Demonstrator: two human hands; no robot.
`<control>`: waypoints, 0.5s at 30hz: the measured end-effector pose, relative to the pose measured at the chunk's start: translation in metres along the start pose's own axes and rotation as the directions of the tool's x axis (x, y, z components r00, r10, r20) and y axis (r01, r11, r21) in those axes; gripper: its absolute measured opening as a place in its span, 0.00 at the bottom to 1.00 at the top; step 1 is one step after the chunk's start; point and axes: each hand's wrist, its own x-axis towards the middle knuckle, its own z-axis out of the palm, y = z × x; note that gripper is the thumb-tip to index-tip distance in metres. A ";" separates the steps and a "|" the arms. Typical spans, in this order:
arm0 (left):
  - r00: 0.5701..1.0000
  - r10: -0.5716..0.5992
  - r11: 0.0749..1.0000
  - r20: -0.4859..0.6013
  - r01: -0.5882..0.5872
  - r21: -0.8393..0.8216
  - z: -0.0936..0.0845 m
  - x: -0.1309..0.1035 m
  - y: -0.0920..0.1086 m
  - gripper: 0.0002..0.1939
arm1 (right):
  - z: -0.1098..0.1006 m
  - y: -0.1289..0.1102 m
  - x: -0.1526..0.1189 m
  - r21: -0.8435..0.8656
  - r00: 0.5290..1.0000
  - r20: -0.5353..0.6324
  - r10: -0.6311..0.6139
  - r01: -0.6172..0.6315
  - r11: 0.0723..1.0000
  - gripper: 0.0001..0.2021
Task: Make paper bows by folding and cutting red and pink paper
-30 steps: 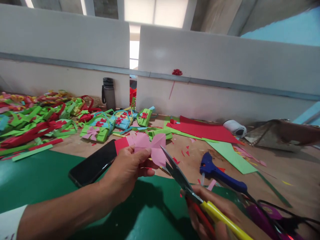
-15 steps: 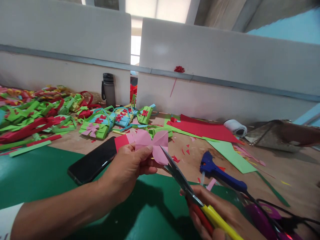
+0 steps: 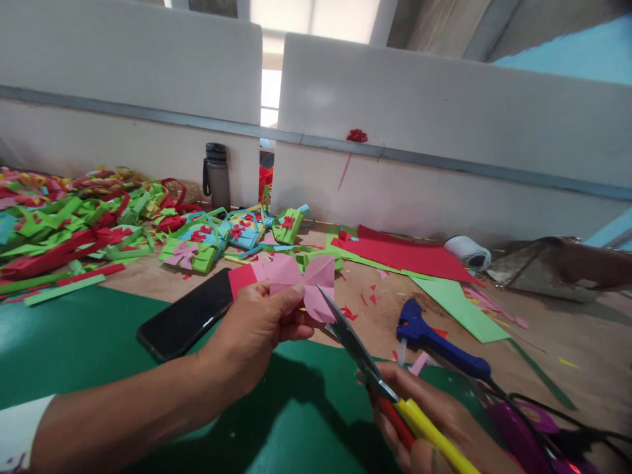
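Note:
Pinched in my left hand [image 3: 261, 322] is a pink paper flower [image 3: 320, 283] with rounded petals, held up over the table. My right hand [image 3: 419, 401] grips scissors [image 3: 363, 355] with red and yellow handles. Their tips lie against the flower's right side, near its creased middle. A black phone [image 3: 185, 316] lies beyond my left forearm. Behind it stands a small green paper bag [image 3: 200, 255] with a pink flower on its front. The blue glue gun [image 3: 439, 342] rests on the brown surface beyond my right hand.
Green, red and blue paper bags and strips [image 3: 74, 230] are heaped at the left. A grey bottle [image 3: 217, 176] stands by the white partition [image 3: 419, 118]. Red paper [image 3: 409, 253], light green paper [image 3: 461, 306], a white roll [image 3: 467, 253] and a handbag [image 3: 548, 266] lie at the right. Cords cross the lower right.
My hands, the flower and the scissors keep nearly the same pose. The whole view has shifted very slightly.

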 end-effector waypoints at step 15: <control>1.000 0.009 1.000 0.022 -0.009 0.010 0.001 -0.002 0.002 0.09 | -0.001 -0.002 0.000 -0.016 1.000 0.018 -0.010 0.010 1.000 0.25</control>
